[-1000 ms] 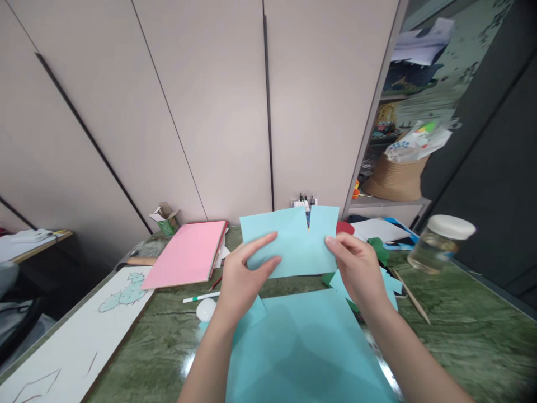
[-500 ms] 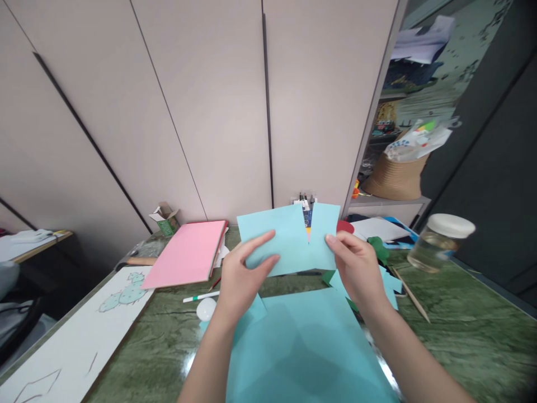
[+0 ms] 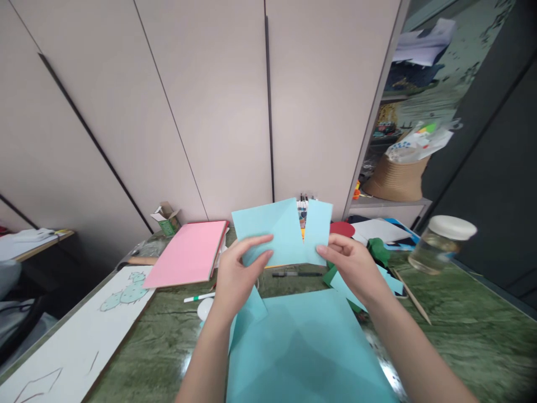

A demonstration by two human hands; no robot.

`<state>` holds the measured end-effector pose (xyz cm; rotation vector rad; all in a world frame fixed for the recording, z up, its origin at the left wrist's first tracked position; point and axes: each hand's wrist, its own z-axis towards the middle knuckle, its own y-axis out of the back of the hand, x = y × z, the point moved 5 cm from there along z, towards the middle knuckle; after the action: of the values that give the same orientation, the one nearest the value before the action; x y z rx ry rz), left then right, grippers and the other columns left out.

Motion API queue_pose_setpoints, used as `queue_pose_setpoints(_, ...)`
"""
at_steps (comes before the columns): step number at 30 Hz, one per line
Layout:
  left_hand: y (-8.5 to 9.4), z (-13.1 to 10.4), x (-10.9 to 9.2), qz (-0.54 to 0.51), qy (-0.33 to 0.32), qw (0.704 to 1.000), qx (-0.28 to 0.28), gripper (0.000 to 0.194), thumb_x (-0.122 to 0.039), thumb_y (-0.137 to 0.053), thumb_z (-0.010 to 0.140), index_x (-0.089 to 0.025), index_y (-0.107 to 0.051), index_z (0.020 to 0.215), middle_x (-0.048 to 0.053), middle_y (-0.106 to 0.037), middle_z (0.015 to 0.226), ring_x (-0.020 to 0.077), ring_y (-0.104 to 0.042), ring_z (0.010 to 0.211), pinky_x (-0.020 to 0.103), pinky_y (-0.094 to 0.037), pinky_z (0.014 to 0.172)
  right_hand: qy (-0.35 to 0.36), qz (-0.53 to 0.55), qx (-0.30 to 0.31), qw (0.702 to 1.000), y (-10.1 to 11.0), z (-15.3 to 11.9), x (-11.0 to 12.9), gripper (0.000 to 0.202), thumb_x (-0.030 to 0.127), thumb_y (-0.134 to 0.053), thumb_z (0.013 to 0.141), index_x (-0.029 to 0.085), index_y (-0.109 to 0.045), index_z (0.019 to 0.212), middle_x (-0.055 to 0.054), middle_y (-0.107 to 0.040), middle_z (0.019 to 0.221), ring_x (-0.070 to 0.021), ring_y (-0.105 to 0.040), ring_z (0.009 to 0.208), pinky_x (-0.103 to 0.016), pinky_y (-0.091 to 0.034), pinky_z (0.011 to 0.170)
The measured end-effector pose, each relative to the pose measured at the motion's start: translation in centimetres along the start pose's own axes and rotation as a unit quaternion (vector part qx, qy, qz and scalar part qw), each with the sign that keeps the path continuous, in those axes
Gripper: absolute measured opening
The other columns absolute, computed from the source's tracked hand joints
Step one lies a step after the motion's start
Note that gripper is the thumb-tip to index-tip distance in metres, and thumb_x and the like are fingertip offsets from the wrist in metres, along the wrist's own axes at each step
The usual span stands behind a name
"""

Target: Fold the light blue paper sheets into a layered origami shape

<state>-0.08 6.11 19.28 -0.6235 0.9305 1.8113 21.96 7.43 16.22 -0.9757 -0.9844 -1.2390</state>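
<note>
A light blue piece of paper (image 3: 277, 232), with a narrow slit running down from its top edge, is held upright above the table. My left hand (image 3: 243, 268) grips its lower left part between thumb and fingers. On the right, my right hand (image 3: 350, 260) pinches the narrower strip beside the slit. A large blue sheet (image 3: 302, 341) lies flat on the green table below both hands. Smaller blue pieces (image 3: 249, 313) rest at its left edge, and others lie partly under my right hand.
Pink paper (image 3: 188, 252), a white marker (image 3: 199, 298) and a white round object (image 3: 205, 309) lie left. A black pen (image 3: 297, 274) is behind the large sheet. At right are a pointed wooden stick (image 3: 413, 296) and a lidded jar (image 3: 438, 246). A cactus drawing (image 3: 50, 341) lies far left.
Both hands and the held paper have shifted slightly left and up, and the paper is tilted a little more. The black pen behind it now shows more fully.
</note>
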Motion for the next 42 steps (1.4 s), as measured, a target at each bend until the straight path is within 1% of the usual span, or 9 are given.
queue_pose_setpoints(6,0.0,-0.2,0.0,-0.006,0.020,1.000,0.001,0.039,-0.030,-0.073,0.076,-0.032,-0.067,0.115,0.000,-0.067,0.120,0.0222,-0.062,0.112,0.032,-0.054,0.090,0.003,-0.014,-0.043,0.999,0.5,0.1,-0.4,0.027,0.045,-0.074,0.072,0.020,-0.064,0.066,-0.001,-0.065,0.065,-0.0150,-0.057,0.062,-0.028,-0.042,0.062)
queue_pose_setpoints(13,0.4,-0.2,-0.2,-0.002,0.025,1.000,-0.003,0.040,-0.030,-0.073,0.076,-0.032,-0.067,0.116,0.000,-0.065,0.122,0.0228,-0.060,0.115,0.033,-0.053,0.092,0.011,-0.039,-0.084,0.996,0.9,0.1,-0.3,0.034,0.044,-0.075,0.071,0.020,-0.056,0.056,0.002,-0.057,0.053,-0.0116,-0.049,0.054,-0.026,-0.036,0.055)
queue_pose_setpoints(22,0.7,-0.1,-0.3,-0.010,0.037,0.999,-0.011,0.041,-0.029,-0.073,0.075,-0.031,-0.067,0.116,0.001,-0.065,0.123,0.0239,-0.059,0.115,0.034,-0.052,0.093,0.022,-0.080,-0.083,0.993,1.4,0.4,-0.3,0.034,0.051,-0.070,0.073,0.020,-0.059,0.067,0.000,-0.063,0.065,-0.0141,-0.055,0.062,-0.027,-0.041,0.060)
queue_pose_setpoints(25,0.9,0.1,0.0,-0.025,0.059,0.997,-0.037,0.042,-0.030,-0.072,0.075,-0.029,-0.067,0.117,0.002,-0.065,0.124,0.0245,-0.059,0.116,0.036,-0.053,0.093,0.009,-0.129,-0.065,0.989,1.4,1.2,-1.8,0.036,0.055,-0.064,0.078,0.020,-0.059,0.074,0.000,-0.062,0.064,-0.0150,-0.056,0.063,-0.028,-0.043,0.061)
queue_pose_setpoints(28,1.4,0.2,0.8,-0.054,0.085,0.991,-0.093,0.044,-0.032,-0.073,0.076,-0.028,-0.065,0.119,0.002,-0.064,0.125,0.0248,-0.060,0.116,0.037,-0.053,0.093,-0.038,-0.211,-0.009,0.977,1.2,2.6,-5.3,0.037,0.054,-0.056,0.086,0.018,-0.059,0.076,0.001,-0.057,0.059,-0.0136,-0.053,0.056,-0.029,-0.046,0.059)
queue_pose_setpoints(30,1.8,0.2,1.2,-0.061,0.094,0.986,-0.124,0.045,-0.032,-0.073,0.075,-0.028,-0.065,0.119,0.002,-0.065,0.124,0.0242,-0.060,0.114,0.037,-0.053,0.093,-0.087,-0.277,0.057,0.955,1.1,3.5,-8.3,0.031,0.046,-0.056,0.089,0.015,-0.062,0.086,-0.001,-0.063,0.074,-0.0130,-0.058,0.062,-0.030,-0.050,0.063)
queue_pose_setpoints(33,2.1,0.3,1.6,-0.064,0.101,0.984,-0.132,0.046,-0.031,-0.073,0.075,-0.028,-0.065,0.120,0.002,-0.066,0.121,0.0238,-0.062,0.111,0.037,-0.053,0.093,-0.152,-0.389,0.106,0.903,2.3,4.3,-11.8,0.032,0.036,-0.057,0.091,0.016,-0.057,0.116,-0.007,-0.061,0.113,-0.0191,-0.062,0.093,-0.039,-0.054,0.078)
queue_pose_setpoints(37,1.9,0.3,1.7,-0.079,0.098,0.985,-0.121,0.047,-0.032,-0.074,0.074,-0.028,-0.064,0.121,0.002,-0.067,0.120,0.0244,-0.062,0.112,0.039,-0.052,0.095,-0.198,-0.536,0.055,0.819,6.6,5.0,-13.2,0.033,0.036,-0.056,0.092,0.019,-0.056,0.120,-0.009,-0.057,0.122,-0.0208,-0.059,0.101,-0.042,-0.051,0.085)
queue_pose_setpoints(42,1.7,0.3,1.6,-0.087,0.097,0.985,-0.113,0.048,-0.031,-0.073,0.075,-0.028,-0.064,0.121,0.002,-0.066,0.121,0.0238,-0.062,0.111,0.038,-0.053,0.092,-0.212,-0.645,-0.014,0.734,12.9,5.0,-12.2,0.034,0.036,-0.056,0.091,0.018,-0.055,0.121,-0.009,-0.057,0.121,-0.0213,-0.060,0.101,-0.043,-0.052,0.084)
